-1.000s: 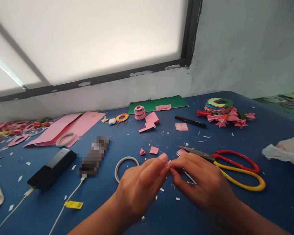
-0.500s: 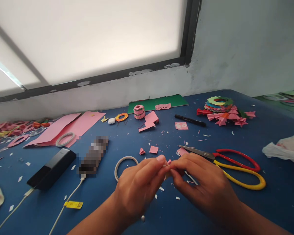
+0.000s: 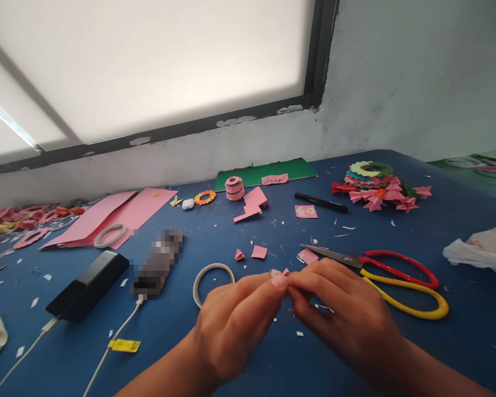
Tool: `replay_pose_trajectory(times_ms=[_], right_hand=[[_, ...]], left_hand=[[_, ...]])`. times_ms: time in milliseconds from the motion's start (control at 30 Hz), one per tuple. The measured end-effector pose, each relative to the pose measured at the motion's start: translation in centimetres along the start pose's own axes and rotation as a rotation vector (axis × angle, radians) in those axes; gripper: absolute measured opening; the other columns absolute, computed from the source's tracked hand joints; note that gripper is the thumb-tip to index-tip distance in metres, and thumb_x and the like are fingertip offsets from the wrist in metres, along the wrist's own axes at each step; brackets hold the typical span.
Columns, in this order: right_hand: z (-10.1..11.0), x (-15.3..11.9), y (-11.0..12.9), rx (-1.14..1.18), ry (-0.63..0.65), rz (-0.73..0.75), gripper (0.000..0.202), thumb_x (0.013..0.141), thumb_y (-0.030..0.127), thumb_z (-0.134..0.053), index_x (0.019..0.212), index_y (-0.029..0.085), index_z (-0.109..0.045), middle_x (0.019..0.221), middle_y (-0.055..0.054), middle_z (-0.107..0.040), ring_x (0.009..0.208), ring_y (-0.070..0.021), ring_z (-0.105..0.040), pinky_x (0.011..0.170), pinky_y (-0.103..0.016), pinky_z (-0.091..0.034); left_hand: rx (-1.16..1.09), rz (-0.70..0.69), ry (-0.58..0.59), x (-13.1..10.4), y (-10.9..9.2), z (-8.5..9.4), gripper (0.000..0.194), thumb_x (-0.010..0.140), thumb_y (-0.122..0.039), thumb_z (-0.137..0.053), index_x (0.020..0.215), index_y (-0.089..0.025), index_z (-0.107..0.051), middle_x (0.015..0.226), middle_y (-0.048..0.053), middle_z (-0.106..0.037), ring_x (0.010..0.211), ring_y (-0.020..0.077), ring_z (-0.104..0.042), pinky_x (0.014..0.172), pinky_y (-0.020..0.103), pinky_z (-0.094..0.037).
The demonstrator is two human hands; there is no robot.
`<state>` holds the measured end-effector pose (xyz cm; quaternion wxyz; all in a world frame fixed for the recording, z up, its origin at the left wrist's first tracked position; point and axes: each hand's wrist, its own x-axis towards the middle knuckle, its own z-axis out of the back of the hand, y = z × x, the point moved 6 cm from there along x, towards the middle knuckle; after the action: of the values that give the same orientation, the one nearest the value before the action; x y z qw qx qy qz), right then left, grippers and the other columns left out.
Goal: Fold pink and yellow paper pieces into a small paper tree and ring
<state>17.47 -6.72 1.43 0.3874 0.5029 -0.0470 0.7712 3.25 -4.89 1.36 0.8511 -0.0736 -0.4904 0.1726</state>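
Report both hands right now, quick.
Left hand: fingers closed, pinching a tiny pink paper piece.
Right hand: fingertips closed on the same piece, beside the left thumb.

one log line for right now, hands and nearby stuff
left hand and right hand: pinching small pink paper | scissors: beside right hand | tape roll: beside left hand

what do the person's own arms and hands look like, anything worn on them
Both hands are bare: the left hand and the right hand have no glove, and no ring shows on the fingers in view. The forearms are uncovered as far as the picture shows, with no sleeve, watch or bracelet. The left thumbnail looks pale pink.
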Motion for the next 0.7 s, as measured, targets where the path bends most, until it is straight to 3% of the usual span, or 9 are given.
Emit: replay_pose_trajectory(times_ms=[200,467,700], right_hand=[[0.2,0.0,0.1,0.03,-0.037,0.019,0.013,0.085,0.003,-0.055,0.086,0.015,-0.06,0.068,0.0,-0.063,0.062,-0.0131,-0.055,0.065,-0.028,-0.048],[0.0,-0.1,0.2,0.041,-0.005,0.013,0.011,0.087,0.006,-0.054,0.086,0.015,-0.06,0.068,-0.001,-0.062,0.063,-0.013,-0.054,0.063,-0.027,-0.047],[0.0,0.0,-0.8,0.179,0.025,-0.209,0.012,0.084,0.011,-0.052,0.078,0.019,-0.059,0.065,0.003,-0.058,0.059,-0.0101,-0.055,0.058,-0.023,-0.046]], left_hand=[[-0.032,-0.085,-0.044,0.3,-0.7,0.1,0.066,0.077,0.003,-0.066,0.136,-0.016,-0.043,0.121,0.009,-0.064,0.101,0.0151,-0.067,0.087,0.023,-0.058],[-0.028,-0.072,-0.063,0.0,-0.7,0.0,0.064,0.078,0.001,-0.065,0.136,-0.018,-0.044,0.118,0.007,-0.065,0.099,0.0156,-0.067,0.086,0.024,-0.059],[-0.162,0.125,-0.17,1.9,0.0,0.1,0.057,0.073,0.004,-0.068,0.121,-0.022,-0.052,0.092,-0.002,-0.066,0.079,0.011,-0.07,0.072,0.02,-0.063]])
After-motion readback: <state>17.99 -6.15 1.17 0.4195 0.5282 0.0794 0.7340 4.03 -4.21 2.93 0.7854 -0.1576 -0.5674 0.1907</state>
